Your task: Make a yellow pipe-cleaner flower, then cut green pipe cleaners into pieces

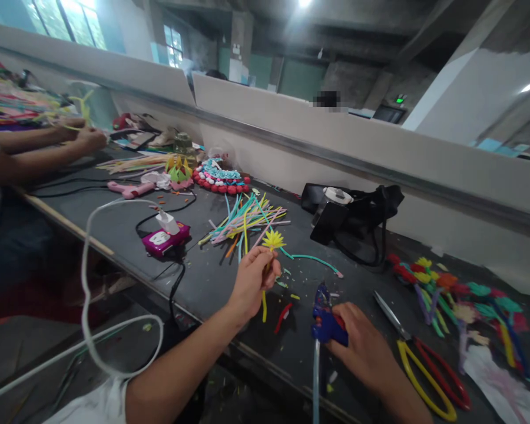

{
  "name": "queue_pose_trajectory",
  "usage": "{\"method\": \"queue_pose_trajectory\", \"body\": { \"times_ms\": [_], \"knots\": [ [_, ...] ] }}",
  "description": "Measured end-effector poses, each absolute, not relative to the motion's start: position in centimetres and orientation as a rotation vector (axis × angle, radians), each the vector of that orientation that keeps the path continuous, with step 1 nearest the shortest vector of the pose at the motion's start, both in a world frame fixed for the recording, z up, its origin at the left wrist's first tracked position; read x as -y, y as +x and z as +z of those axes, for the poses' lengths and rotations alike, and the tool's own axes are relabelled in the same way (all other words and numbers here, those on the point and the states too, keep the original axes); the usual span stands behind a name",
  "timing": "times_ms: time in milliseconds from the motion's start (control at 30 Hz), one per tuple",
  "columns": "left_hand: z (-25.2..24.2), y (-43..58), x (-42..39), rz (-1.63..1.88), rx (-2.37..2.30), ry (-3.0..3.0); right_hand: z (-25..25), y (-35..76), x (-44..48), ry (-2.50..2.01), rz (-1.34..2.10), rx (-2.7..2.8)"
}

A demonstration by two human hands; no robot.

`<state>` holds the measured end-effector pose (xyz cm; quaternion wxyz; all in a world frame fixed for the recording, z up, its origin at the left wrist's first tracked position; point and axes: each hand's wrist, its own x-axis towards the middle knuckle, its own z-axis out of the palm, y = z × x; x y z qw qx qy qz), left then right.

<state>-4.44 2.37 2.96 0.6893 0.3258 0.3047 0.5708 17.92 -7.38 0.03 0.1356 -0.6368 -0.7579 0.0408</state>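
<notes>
Low in the centre, our left hand (251,280) had its fingers closed on the stem of a yellow paper flower (273,239). Our right hand (364,347) was wrapped around a blue glue gun (324,318) on the table (203,282). Print on the pink power strip (163,240) was too small to read. One pair of scissors (424,365) lay at lower right, and a heap of coloured strips (247,218) lay behind the flower. A co-worker's hands (83,140) showed at upper left.

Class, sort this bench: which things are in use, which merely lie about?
In use: yellow flower, held by left hand; blue glue gun, gripped by right hand.
Lying about: scissors, loose straws, black bag, pink power strip.
</notes>
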Motion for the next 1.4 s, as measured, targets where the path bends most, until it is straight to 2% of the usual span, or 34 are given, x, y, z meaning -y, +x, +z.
{"method": "queue_pose_trajectory", "body": {
  "times_ms": [333, 500, 800, 1067, 1400],
  "knots": [
    [2.6, -4.0, -2.0, 1.209, -0.656, 0.742, 0.9, 20.0, 7.4, -1.784, 0.331, 2.274],
    [2.4, -3.3, -1.8, 1.172, -0.637, 0.746, 1.9, 16.9, 4.6, -1.744, -0.001, 2.169],
    [2.0, -2.5, -1.7, 1.161, -0.638, 0.76, 0.4, 11.9, 1.5, -1.686, -0.149, 2.306],
    [1.2, -1.3, -0.8, 1.07, -0.65, 0.824, 2.7, 11.8, 4.6, -1.654, -0.094, 2.023],
    [1.4, 0.0, 0.1, 0.981, -0.622, 0.901, 3.3, 12.9, 5.3, -1.633, 0.141, 1.844]
  ]
}}
